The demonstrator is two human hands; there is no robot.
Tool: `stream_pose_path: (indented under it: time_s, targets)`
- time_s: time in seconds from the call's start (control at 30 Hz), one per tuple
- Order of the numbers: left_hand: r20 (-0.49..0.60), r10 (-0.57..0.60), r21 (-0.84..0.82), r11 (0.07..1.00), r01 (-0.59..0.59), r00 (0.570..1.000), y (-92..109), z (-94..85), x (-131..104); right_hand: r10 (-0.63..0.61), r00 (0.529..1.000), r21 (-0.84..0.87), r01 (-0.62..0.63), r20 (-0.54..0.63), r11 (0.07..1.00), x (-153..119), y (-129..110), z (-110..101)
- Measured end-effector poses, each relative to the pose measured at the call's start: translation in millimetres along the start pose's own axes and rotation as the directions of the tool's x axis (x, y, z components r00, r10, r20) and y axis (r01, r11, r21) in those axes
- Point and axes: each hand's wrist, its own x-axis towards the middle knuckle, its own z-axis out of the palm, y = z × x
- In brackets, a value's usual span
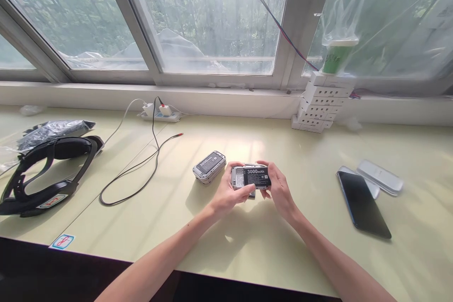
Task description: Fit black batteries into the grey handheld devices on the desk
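Observation:
Above the table, both hands hold a small white-framed electronic device (238,178), its opened back facing up. A black battery (257,177) printed "3000mAh" sits in its right part, with a pale label exposed to the left. My left hand (228,192) grips the left end, thumb along the lower edge. Wrapped round the right end, my right hand (279,188) has its thumb by the battery's edge; the fingertips beneath are partly hidden. Just below the device shows a dark edge of another item that I cannot make out. Left of my hands lies a stack of similar devices (209,166).
A black cable (155,165) loops on the table, near a power strip (171,117). A black headset (49,174) lies far left. To the right are a phone (364,205) and white cases (380,177). White boxes (320,106) with a green cup (338,58) stand by the window.

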Motion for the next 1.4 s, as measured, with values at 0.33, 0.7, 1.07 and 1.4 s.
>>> stream_pose_path:
  time_s: [0.33, 0.7, 1.07, 1.4]
  targets:
    - [-0.014, -0.026, -0.058, 0.998, 0.025, 1.0, 7.2, -0.8, 0.0, 0.018, 0.981, 0.202, -0.057, 0.191, 0.978, 5.0, -2.7, -9.2]
    - [-0.012, -0.04, -0.028, 0.999, 0.04, 0.999, 6.3, -3.6, 0.5, 0.087, 0.973, 0.237, -0.137, 0.212, 0.962, 4.2, -2.7, -9.3]
    - [0.022, -0.025, 0.018, 1.0, 0.024, 0.999, 4.0, -5.8, 0.9, 0.049, 0.975, 0.215, -0.097, 0.217, 0.972, 4.7, -0.8, -9.8]
    - [0.019, -0.023, 0.046, 0.999, 0.022, 1.0, 7.4, -4.3, 0.2, 0.016, 0.979, 0.165, -0.051, 0.206, 0.985, 4.7, -1.3, -9.0]
